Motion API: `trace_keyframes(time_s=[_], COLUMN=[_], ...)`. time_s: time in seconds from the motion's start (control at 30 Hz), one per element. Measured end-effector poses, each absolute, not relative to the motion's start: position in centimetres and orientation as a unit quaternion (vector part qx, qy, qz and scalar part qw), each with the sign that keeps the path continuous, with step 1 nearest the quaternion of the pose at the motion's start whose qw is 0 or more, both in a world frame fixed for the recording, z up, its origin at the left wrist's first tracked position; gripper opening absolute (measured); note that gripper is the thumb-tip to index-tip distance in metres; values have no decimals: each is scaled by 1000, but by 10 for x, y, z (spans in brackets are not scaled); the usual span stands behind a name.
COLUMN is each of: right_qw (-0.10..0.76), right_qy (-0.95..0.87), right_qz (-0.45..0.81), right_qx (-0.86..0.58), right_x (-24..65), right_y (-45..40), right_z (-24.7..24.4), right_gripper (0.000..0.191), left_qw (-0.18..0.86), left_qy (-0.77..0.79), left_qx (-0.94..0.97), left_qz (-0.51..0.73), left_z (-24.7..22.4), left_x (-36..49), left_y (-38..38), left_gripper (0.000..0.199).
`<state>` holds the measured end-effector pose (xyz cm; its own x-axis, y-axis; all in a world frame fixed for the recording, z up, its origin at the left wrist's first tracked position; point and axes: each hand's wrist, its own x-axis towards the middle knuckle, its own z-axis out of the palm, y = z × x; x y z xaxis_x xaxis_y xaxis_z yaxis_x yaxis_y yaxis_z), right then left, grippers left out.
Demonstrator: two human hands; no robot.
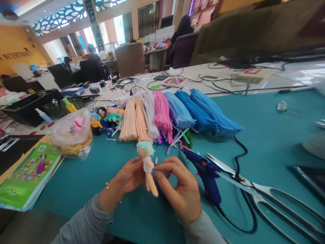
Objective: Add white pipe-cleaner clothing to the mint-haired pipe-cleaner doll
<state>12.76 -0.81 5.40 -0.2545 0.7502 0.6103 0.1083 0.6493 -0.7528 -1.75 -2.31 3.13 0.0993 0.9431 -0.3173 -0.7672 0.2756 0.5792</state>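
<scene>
A small doll (148, 165) with mint-green hair, a white fuzzy top and peach limbs stands upright over the teal mat. My left hand (132, 175) holds it from behind and the left side, its fingertips partly hidden by the doll. At the doll's right side is my right hand (179, 188), thumb and index finger brought close together at its arm; whatever they pinch is too small to make out. Beyond the doll lie bundles of fuzzy stems: peach (129, 122), white (150, 115), pink (161, 112) and blue (208, 112).
Right of my hands lie a blue glue gun (207, 173) with its black cord and large scissors (254, 189). A plastic bag (72, 130), small dolls (110, 117) and a green booklet (30, 173) are at the left. People sit farther back.
</scene>
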Motion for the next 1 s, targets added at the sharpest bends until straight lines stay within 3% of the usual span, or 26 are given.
trace_keyframes(time_s=[0.4, 0.53, 0.73, 1.0], right_qw=[514, 489, 510, 497], right_qy=[-698, -718, -706, -692], right_qz=[394, 369, 363, 398], right_qx=[-306, -332, -330, -341], right_x=[128, 125, 124, 127], right_y=[-9, -10, -8, -7], right_z=[49, 46, 45, 54], right_gripper=[35, 32, 12, 18], left_qw=[751, 754, 725, 693], left_qy=[268, 260, 294, 314], left_qx=[195, 201, 182, 164], left_qz=[570, 569, 596, 627], left_z=[30, 29, 31, 29], left_x=[-20, -21, -21, -19], left_y=[-24, -25, -22, -22], left_gripper=[33, 34, 30, 33])
